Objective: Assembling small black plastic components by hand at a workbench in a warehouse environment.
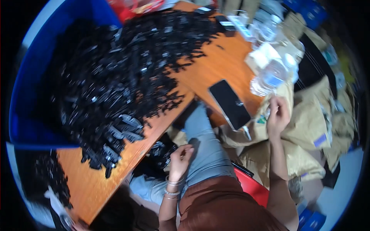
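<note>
Brown paper bags (304, 127) lie heaped at right, beside the desk's (219, 65) near right corner. Head view: your right hand (277, 115) rests on the nearest bag's top edge, fingers curled together as if pinching something small; what it grips cannot be told. Your left hand (180, 158) hovers loosely curled over your lap, empty as far as the blur shows, bangles at the wrist. Black phone (229, 103) lies face-up on the desk, just left of the right hand. Pile of small black parts (123, 81) covers the desk's left.
</note>
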The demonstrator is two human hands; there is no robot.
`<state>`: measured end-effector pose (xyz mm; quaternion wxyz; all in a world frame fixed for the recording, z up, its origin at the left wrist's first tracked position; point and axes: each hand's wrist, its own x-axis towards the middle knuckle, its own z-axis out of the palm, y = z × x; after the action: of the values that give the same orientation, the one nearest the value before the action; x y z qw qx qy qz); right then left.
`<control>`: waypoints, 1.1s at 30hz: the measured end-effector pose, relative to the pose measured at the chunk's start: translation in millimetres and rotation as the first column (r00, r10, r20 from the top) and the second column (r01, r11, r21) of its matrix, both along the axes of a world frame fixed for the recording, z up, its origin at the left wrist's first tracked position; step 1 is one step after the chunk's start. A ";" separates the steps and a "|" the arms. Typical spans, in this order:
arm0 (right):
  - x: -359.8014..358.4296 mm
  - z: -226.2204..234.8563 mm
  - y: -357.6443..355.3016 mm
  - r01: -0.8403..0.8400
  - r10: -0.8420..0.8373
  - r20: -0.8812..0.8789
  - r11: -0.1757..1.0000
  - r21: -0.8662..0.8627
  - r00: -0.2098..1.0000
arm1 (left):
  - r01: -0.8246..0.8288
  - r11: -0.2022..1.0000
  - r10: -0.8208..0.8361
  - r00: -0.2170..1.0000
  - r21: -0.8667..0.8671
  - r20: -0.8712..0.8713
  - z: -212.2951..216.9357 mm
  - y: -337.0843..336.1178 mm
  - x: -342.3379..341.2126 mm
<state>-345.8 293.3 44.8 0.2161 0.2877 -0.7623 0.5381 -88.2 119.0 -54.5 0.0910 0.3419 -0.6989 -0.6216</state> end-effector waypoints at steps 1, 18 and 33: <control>20.7 3.8 -22.1 -0.173 0.172 0.020 0.985 0.014 0.985 | 0.003 0.998 -0.004 1.000 -0.062 -0.020 5.0 -1.7 0.2; 69.6 -47.9 -181.5 -0.446 0.492 -0.008 0.795 0.411 0.870 | -0.033 0.378 0.255 0.964 -0.925 0.070 85.9 -106.5 40.7; 46.3 -49.6 -175.5 -0.302 0.447 -0.176 0.798 0.522 0.877 | -0.407 0.382 0.126 0.913 -0.830 -0.389 62.7 -83.2 37.0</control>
<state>-299.5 117.8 -4.8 0.1358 0.5541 -0.7579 0.3166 -51.2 35.9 8.3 0.4496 0.2634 -0.8366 -0.1688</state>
